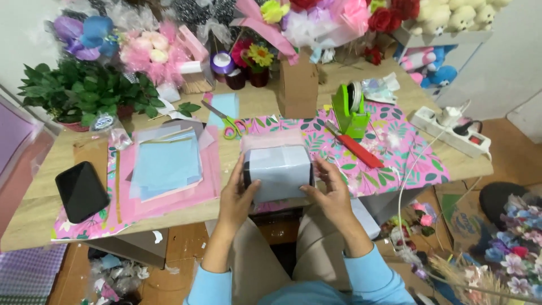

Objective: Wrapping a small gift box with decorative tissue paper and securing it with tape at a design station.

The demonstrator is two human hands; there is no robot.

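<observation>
A box wrapped in pale blue paper [279, 171] sits at the near edge of the wooden table [51, 186], with pink tissue along its far side. My left hand [238, 195] grips its left end. My right hand [328, 189] holds its right end, thumb on the front face. A dark side of the box shows at the left between my fingers.
A stack of pale blue and pink paper sheets [166, 164] lies to the left, a black phone [82, 191] further left. Green-handled scissors [227, 124], a green tape dispenser [351, 110], a red cutter [357, 148], a brown box [298, 87] and a power strip [451, 131] lie beyond. Flowers and plants line the back.
</observation>
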